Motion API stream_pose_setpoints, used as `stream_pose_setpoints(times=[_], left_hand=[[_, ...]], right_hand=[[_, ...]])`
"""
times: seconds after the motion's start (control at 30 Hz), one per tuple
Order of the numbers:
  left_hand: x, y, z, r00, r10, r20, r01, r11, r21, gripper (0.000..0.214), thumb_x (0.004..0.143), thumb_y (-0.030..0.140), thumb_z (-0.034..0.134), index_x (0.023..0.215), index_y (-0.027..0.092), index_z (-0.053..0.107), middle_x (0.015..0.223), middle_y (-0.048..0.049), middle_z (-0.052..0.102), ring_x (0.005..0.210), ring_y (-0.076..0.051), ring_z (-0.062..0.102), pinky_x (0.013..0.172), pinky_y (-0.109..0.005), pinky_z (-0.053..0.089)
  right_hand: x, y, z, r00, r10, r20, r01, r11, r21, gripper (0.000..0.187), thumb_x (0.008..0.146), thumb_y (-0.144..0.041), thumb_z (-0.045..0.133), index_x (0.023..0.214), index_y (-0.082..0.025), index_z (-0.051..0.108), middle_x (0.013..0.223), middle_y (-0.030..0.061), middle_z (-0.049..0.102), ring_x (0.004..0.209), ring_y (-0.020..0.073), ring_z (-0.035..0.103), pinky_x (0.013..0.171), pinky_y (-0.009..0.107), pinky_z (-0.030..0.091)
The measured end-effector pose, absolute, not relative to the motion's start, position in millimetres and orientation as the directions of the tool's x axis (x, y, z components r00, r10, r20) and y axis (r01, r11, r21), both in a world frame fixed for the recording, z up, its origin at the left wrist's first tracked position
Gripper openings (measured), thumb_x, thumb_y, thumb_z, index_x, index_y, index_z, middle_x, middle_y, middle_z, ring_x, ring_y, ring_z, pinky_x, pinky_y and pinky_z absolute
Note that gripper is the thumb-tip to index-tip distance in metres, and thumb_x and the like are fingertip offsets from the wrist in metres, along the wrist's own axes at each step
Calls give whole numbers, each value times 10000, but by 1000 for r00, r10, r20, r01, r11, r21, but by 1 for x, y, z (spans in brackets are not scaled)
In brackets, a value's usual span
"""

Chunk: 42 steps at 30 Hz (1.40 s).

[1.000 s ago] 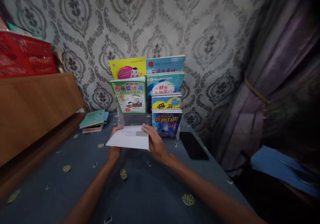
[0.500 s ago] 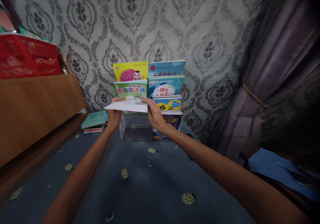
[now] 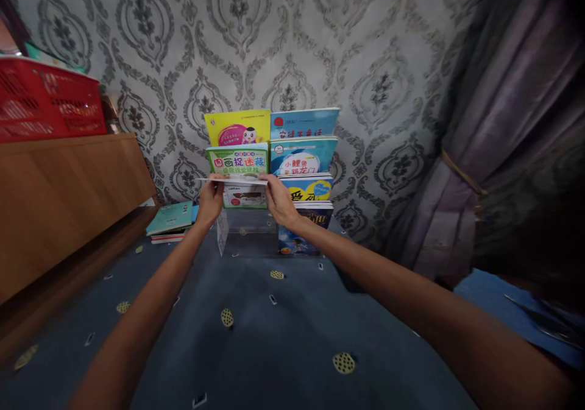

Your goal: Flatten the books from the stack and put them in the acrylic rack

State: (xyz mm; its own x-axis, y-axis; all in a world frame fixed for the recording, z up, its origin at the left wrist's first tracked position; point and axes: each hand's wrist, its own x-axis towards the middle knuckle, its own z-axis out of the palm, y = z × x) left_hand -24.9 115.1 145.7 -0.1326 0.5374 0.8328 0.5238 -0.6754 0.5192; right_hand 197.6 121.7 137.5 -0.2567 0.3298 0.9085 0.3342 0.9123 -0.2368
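My left hand [image 3: 211, 200] and my right hand [image 3: 281, 201] grip the two sides of a thin book [image 3: 235, 183], held almost flat so mostly its pale edge shows. Its cover cannot be seen clearly. Just behind it, a green picture book [image 3: 240, 161] stands in a clear stepped book rack [image 3: 249, 242]. A yellow book [image 3: 237, 127] stands in the tier behind. In the right column are a light-blue book [image 3: 304, 122], a teal book [image 3: 304, 154], a blue-and-yellow book [image 3: 311, 189] and a dark blue book [image 3: 299, 239], partly behind my right hand and wrist.
A small stack of books [image 3: 170, 218] lies left of the rack on the dark blue patterned cloth [image 3: 274, 349]. A wooden cabinet [image 3: 68, 197] with a red basket [image 3: 50, 102] on top stands at the left. A tied curtain [image 3: 461, 184] hangs at the right, beside patterned wallpaper.
Both hands have raised the book slightly and levelled it, so its white face has narrowed to an edge. More of the green book's lower part shows beneath it.
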Motion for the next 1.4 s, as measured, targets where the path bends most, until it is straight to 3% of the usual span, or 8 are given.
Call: stream_pose_setpoints(times=[0.37,0.5,0.7,1.0,1.2,1.4], left_hand=[[-31,137,136,-178,568,804,558,-614,558,122,915,303,497,909,209,575,909,-69,673,867,-222,628,836,-349,498],[-34,144,134,-202,564,801,607,-569,554,145,912,339,494,841,222,539,849,-64,654,843,-230,614,835,-369,495],[-39,148,140,-213,594,776,661,-497,562,123,878,266,526,767,235,482,744,-29,580,785,-229,581,841,-383,474],[-31,140,145,-270,595,757,693,-426,582,112,874,207,532,778,234,481,785,-51,601,883,-279,610,887,-425,472],[-29,138,144,-279,593,756,695,-418,585,82,885,195,517,813,232,507,810,-63,630,921,-294,634,898,-429,481],[-33,144,140,-179,632,754,726,-433,535,42,871,211,515,842,235,534,823,-66,654,924,-290,652,904,-419,492]], right_hand=[[192,134,141,-289,384,877,367,890,-269,344,1013,-266,302,1218,-208,572,1196,139,657,1127,274,590,1033,486,486],[191,142,146,-310,410,858,412,871,-268,327,1003,-269,303,1188,-217,569,1106,126,661,1028,277,603,961,468,520],[193,161,156,-346,438,830,447,855,-264,238,994,-291,333,1046,-239,559,955,89,666,893,263,606,879,431,536],[194,170,179,-293,501,814,497,807,-318,153,942,-255,402,909,-243,551,840,63,670,821,267,607,793,388,510],[195,166,185,-253,509,822,471,808,-355,174,959,-243,387,961,-243,561,879,50,681,858,263,610,853,419,500],[199,165,189,-207,486,849,455,816,-356,187,956,-235,402,1042,-235,568,974,76,687,927,260,622,886,431,513]])
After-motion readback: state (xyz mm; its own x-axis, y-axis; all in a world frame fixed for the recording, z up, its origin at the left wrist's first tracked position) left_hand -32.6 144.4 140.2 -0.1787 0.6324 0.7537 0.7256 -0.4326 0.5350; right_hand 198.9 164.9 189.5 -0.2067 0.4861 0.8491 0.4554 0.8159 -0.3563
